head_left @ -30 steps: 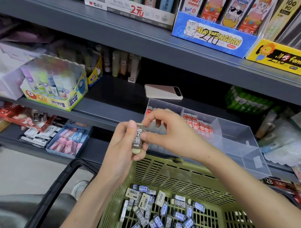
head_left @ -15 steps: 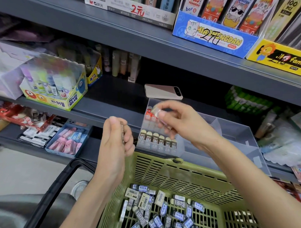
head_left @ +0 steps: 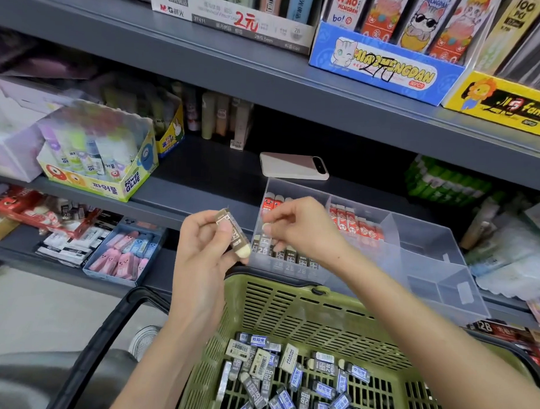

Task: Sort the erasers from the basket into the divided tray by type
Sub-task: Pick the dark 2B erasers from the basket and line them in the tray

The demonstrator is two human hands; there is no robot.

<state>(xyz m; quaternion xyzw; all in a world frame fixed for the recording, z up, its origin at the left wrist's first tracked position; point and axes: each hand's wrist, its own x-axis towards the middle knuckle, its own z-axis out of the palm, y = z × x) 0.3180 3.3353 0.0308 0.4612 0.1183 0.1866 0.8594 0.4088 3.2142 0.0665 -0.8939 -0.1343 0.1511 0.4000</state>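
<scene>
Eraser sat pinched in left hand, apart from right hand, which pinched second eraser over tray.

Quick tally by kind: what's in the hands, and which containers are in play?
Erasers held: 2, a brown-sleeved eraser in the left hand, a pale-tipped eraser in the right hand
Green basket: 1
Divided tray: 1
Total: 4
</scene>
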